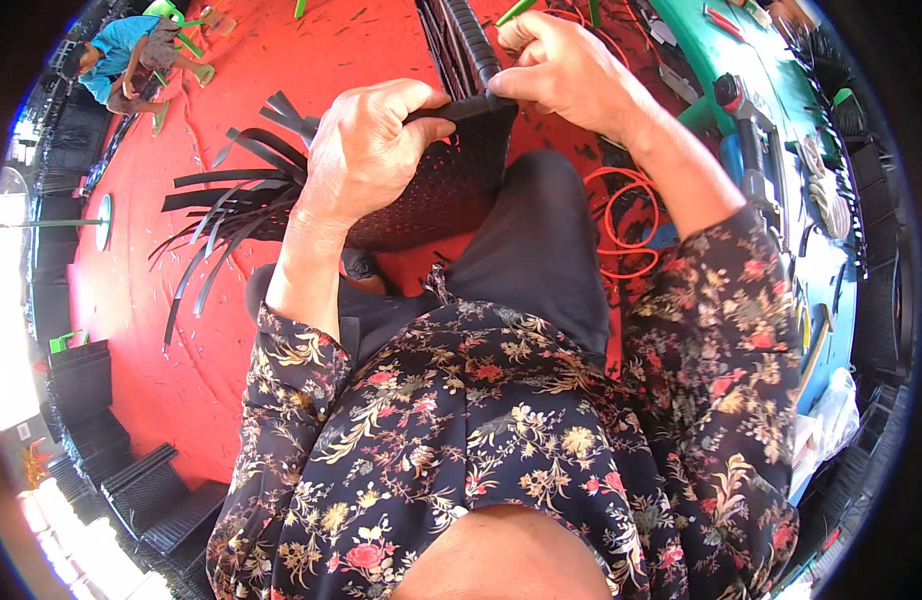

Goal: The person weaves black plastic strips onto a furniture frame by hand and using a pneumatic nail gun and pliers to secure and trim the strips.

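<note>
A black woven basket, made of flat strips, stands tilted in front of my legs. Long loose black strips fan out from its left side. My left hand is closed on the basket's upper rim, thumb and fingers pinching the edge near the corner. At that same corner my right hand is closed too, its thumb pressed against the wrapped rim and its index finger curled. Whatever lies between the right fingers is too small to make out. A dark ribbed edge of the basket runs away from the corner.
Black scraps litter the red floor. An orange-red hose coils beside my right knee. On the green-blue table to the right lie a nail-gun-like tool and a plastic bag. Another person sits far left. Stacked black woven pieces stand lower left.
</note>
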Demonstrator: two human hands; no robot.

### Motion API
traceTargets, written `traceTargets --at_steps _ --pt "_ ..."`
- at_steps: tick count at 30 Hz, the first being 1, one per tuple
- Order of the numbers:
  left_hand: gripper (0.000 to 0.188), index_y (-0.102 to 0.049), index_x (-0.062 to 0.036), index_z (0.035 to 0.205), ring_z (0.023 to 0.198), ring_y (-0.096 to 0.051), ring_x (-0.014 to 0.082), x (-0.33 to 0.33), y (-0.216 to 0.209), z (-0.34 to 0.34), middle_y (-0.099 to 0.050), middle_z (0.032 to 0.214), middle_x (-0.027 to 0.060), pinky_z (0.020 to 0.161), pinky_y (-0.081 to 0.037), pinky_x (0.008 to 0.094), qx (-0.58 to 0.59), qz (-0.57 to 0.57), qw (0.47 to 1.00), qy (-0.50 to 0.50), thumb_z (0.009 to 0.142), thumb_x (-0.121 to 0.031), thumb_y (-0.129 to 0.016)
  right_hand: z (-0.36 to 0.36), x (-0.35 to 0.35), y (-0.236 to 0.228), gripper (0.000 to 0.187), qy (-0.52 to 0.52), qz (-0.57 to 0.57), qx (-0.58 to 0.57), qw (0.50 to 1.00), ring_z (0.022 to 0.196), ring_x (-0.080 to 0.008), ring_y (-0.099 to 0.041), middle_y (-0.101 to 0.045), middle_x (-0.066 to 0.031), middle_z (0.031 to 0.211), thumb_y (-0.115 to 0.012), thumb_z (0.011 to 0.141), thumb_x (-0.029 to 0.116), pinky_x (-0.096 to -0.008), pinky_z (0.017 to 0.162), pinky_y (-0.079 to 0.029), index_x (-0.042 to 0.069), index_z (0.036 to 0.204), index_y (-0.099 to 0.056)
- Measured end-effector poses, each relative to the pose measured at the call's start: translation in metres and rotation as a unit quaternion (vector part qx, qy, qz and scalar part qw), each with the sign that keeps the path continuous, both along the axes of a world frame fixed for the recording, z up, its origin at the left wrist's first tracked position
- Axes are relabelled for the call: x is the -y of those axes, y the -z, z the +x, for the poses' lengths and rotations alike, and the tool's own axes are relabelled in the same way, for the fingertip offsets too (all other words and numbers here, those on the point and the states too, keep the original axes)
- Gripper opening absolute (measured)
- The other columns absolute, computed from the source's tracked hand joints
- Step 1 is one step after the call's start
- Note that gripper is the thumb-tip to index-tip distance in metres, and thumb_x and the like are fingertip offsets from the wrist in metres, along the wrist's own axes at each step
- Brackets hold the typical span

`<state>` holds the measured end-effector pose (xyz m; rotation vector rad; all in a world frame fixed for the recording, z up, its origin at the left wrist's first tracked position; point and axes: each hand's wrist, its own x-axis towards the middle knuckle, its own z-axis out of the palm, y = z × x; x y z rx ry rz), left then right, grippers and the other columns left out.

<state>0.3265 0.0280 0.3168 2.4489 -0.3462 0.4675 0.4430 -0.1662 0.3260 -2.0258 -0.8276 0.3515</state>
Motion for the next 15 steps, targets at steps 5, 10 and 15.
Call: traceTargets --at_steps 5,10,15 --pt "0.017 -0.067 0.0001 0.092 0.076 -0.067 0.0270 0.000 0.004 0.000 -0.068 0.083 0.0150 0.068 -0.051 0.0319 0.033 0.032 0.999 -0.019 0.076 -0.005 -0.071 0.006 -0.028 -0.050 0.021 -0.102 -0.207 0.070 0.970 0.063 -0.0149 -0.063 -0.065 -0.0102 0.074 -0.068 0.075 0.008 -0.0301 0.055 -0.048 -0.003 0.090 -0.058" --pt "0.016 -0.066 -0.0057 0.084 0.077 -0.064 0.0321 0.009 0.005 0.005 -0.065 0.078 0.0114 0.068 -0.050 0.0410 0.076 0.022 0.997 -0.009 0.074 -0.015 -0.073 0.039 -0.006 -0.025 0.062 -0.191 -0.096 -0.069 0.975 0.065 -0.0217 -0.063 -0.065 -0.0110 0.076 -0.070 0.079 0.015 -0.0324 0.056 -0.049 -0.001 0.129 -0.038" --pt "0.022 -0.061 -0.0074 0.091 0.076 -0.064 0.0315 0.003 0.026 0.012 -0.066 0.083 0.0091 0.068 -0.052 0.0409 0.123 0.017 0.992 0.000 0.075 -0.014 -0.074 0.027 0.015 0.017 0.086 -0.077 0.106 -0.222 0.966 0.071 -0.0125 -0.060 -0.060 -0.0051 0.084 -0.072 0.084 0.032 -0.0260 0.067 -0.050 0.001 0.146 -0.023"
